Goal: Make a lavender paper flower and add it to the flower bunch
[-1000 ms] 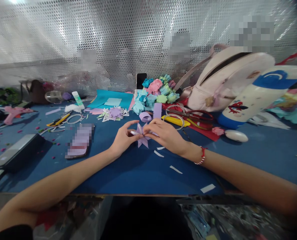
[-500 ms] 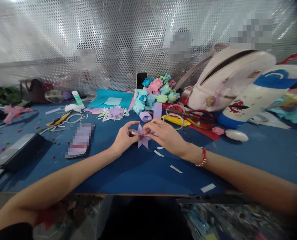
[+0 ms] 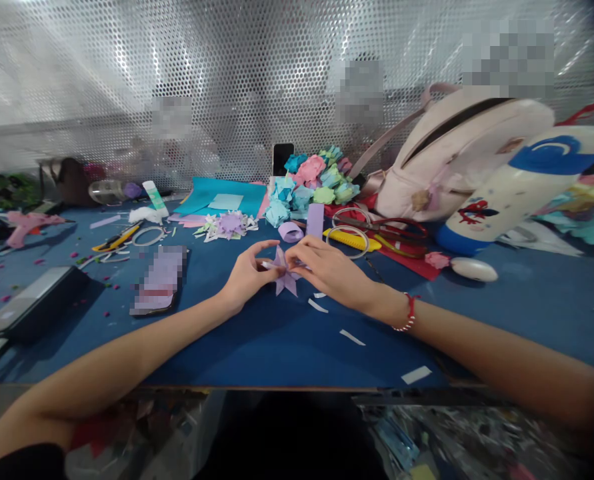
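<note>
A pointed purple paper flower [image 3: 287, 283] is held just above the blue table, between my two hands. My left hand [image 3: 249, 275] grips its left side, thumb across the petals and index finger arched over the top. From the right, my right hand [image 3: 327, 270] pinches at the flower's centre with thumb and fingertips; the pinched spot is partly hidden by the fingers. Behind the hands lie a rolled purple paper strip [image 3: 291, 232] and a flat purple paper piece [image 3: 315, 220]. White paper scraps [image 3: 318, 305] are scattered in front of my right hand.
A phone [image 3: 159, 280] lies left, beyond it a yellow utility knife [image 3: 119, 238] and a tape ring [image 3: 148, 236]. Crumpled paper flowers [image 3: 309, 172] are heaped at the back. Rightward are scissors [image 3: 401, 225], a pink backpack [image 3: 457, 157] and a white-and-blue bottle [image 3: 501, 200]. A power bank [image 3: 31, 300] sits far left.
The flower has tilted very slightly between my fingers, and my right hand has shifted a touch to the left. Both hands keep their hold; the other things are where they were.
</note>
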A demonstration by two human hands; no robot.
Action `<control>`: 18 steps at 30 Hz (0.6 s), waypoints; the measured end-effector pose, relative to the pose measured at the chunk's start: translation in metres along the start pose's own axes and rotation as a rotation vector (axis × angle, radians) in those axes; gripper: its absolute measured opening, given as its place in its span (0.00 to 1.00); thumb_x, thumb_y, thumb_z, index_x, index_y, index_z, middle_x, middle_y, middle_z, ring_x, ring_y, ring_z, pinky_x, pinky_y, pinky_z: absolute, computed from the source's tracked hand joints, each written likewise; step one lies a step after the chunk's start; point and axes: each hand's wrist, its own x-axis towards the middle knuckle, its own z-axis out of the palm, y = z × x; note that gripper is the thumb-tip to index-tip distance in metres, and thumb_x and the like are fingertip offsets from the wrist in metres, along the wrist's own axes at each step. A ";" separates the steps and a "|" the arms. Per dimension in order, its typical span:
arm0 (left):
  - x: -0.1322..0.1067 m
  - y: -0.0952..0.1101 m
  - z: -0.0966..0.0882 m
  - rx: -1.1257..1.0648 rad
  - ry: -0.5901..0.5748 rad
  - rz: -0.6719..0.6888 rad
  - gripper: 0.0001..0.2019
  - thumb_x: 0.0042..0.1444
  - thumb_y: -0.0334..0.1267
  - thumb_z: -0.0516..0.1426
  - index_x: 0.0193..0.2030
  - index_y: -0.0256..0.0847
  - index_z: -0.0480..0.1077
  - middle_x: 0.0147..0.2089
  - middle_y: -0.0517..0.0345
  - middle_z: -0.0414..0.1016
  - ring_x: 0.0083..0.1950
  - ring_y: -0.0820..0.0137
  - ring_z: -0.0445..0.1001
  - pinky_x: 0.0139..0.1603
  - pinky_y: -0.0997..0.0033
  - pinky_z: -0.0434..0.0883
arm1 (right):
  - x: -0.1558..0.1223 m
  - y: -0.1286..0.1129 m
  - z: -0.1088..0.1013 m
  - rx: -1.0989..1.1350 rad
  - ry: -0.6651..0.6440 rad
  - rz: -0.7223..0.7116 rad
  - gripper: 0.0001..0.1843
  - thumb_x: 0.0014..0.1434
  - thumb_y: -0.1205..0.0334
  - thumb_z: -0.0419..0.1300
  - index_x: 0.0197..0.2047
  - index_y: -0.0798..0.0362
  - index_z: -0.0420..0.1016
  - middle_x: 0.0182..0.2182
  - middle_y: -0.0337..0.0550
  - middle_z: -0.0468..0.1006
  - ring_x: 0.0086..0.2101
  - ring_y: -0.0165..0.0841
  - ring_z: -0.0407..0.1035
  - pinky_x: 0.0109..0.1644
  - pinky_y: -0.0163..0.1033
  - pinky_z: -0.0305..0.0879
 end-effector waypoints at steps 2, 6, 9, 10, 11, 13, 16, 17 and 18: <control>0.001 -0.001 -0.001 -0.026 -0.007 -0.003 0.34 0.46 0.35 0.67 0.61 0.35 0.66 0.29 0.59 0.76 0.30 0.71 0.74 0.33 0.73 0.66 | 0.001 0.002 -0.002 -0.013 -0.018 -0.041 0.06 0.69 0.69 0.50 0.42 0.53 0.67 0.37 0.48 0.72 0.40 0.38 0.68 0.42 0.42 0.68; 0.003 -0.002 -0.003 -0.044 -0.023 0.002 0.34 0.45 0.37 0.68 0.60 0.35 0.67 0.29 0.58 0.77 0.29 0.70 0.73 0.33 0.72 0.66 | 0.002 0.007 -0.005 -0.025 -0.051 -0.145 0.08 0.70 0.67 0.47 0.44 0.53 0.68 0.39 0.50 0.73 0.42 0.39 0.66 0.44 0.44 0.68; 0.005 -0.003 -0.005 -0.045 -0.026 -0.004 0.34 0.45 0.38 0.68 0.60 0.35 0.67 0.31 0.57 0.78 0.31 0.70 0.74 0.35 0.72 0.66 | 0.003 0.010 -0.006 -0.016 -0.050 -0.162 0.09 0.71 0.65 0.48 0.45 0.54 0.68 0.40 0.50 0.73 0.43 0.39 0.66 0.45 0.44 0.69; 0.005 -0.003 -0.005 -0.050 -0.025 -0.005 0.34 0.45 0.38 0.68 0.60 0.35 0.67 0.32 0.56 0.78 0.31 0.69 0.75 0.36 0.71 0.67 | 0.003 0.010 -0.006 -0.009 -0.043 -0.157 0.08 0.71 0.65 0.48 0.45 0.54 0.68 0.40 0.50 0.73 0.44 0.39 0.66 0.46 0.45 0.69; 0.005 -0.003 -0.006 -0.055 -0.025 -0.007 0.34 0.45 0.38 0.68 0.61 0.35 0.67 0.33 0.55 0.79 0.32 0.69 0.75 0.36 0.71 0.67 | 0.003 0.011 -0.006 0.001 -0.038 -0.150 0.08 0.71 0.64 0.48 0.45 0.53 0.68 0.40 0.50 0.74 0.45 0.40 0.66 0.47 0.45 0.69; 0.005 -0.003 -0.006 -0.057 -0.022 -0.008 0.34 0.45 0.38 0.68 0.61 0.36 0.66 0.34 0.55 0.79 0.33 0.68 0.76 0.37 0.70 0.68 | 0.003 0.012 -0.005 0.026 -0.035 -0.134 0.07 0.70 0.64 0.50 0.45 0.52 0.68 0.40 0.49 0.74 0.46 0.40 0.65 0.49 0.46 0.68; 0.005 -0.003 -0.006 -0.045 -0.019 -0.007 0.35 0.46 0.38 0.68 0.61 0.36 0.66 0.33 0.55 0.79 0.32 0.68 0.75 0.36 0.70 0.67 | 0.002 0.013 -0.004 0.042 -0.041 -0.120 0.06 0.70 0.64 0.51 0.46 0.52 0.68 0.40 0.49 0.74 0.47 0.40 0.65 0.49 0.44 0.68; 0.004 -0.003 -0.006 -0.038 -0.021 -0.006 0.35 0.46 0.38 0.68 0.61 0.36 0.66 0.32 0.56 0.78 0.31 0.68 0.75 0.35 0.71 0.67 | 0.002 0.014 -0.004 0.036 -0.044 -0.125 0.06 0.70 0.63 0.51 0.46 0.53 0.69 0.40 0.49 0.74 0.46 0.39 0.65 0.48 0.44 0.67; 0.004 -0.003 -0.006 -0.028 -0.024 -0.003 0.34 0.46 0.38 0.68 0.61 0.36 0.67 0.31 0.56 0.78 0.31 0.69 0.74 0.34 0.71 0.66 | 0.002 0.014 -0.004 0.027 -0.049 -0.139 0.07 0.70 0.64 0.51 0.46 0.53 0.69 0.40 0.49 0.74 0.45 0.39 0.66 0.47 0.43 0.67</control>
